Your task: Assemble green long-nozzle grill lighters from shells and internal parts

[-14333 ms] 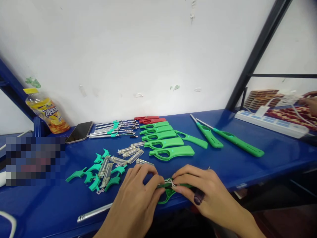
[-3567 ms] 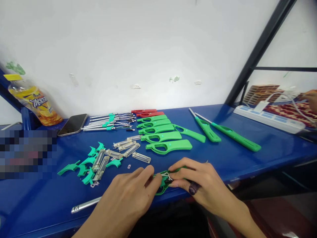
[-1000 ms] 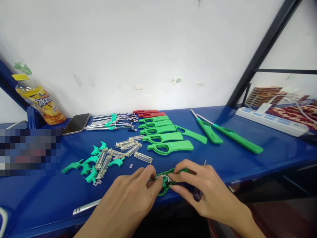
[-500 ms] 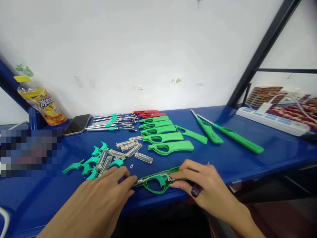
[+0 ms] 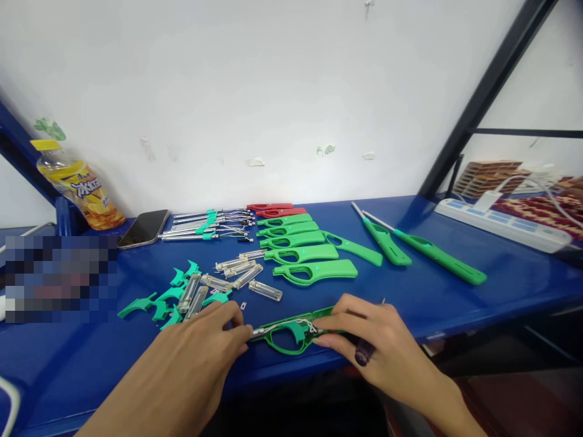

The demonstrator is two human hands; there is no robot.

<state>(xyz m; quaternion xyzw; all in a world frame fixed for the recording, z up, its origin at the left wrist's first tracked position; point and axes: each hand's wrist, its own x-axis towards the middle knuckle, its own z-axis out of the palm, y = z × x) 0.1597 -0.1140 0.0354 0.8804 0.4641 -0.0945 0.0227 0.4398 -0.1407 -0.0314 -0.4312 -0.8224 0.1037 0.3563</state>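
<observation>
At the table's front edge lies an opened green utility lighter half-shell [image 5: 285, 347], with a teal trigger [image 5: 297, 332] and white wires showing inside it. My left hand [image 5: 204, 343] pinches the front end, where a metal tube [image 5: 259, 332] meets the shell; its fingertips hide the rest of the tube. Thumb and fingers of my right hand [image 5: 378, 334] are closed on the handle part. Tucked in that same hand is a screwdriver-like tool with a dark purple handle [image 5: 363, 352]; its thin metal tip shows above the knuckles.
Left of centre lie loose teal triggers [image 5: 170, 294] and clear fuel tanks [image 5: 248, 276]. Behind are wired metal tubes [image 5: 204, 227], green shells [image 5: 314, 271] and red shells [image 5: 277, 211]. Two lighters with tubes [image 5: 423, 249], a power strip [image 5: 505, 224], a phone [image 5: 144, 228] and a bottle [image 5: 84, 188] surround them.
The whole view has shifted very slightly. Both hands keep their hold on the lighter shell, and the dark tool handle has tilted a little in my right hand.
</observation>
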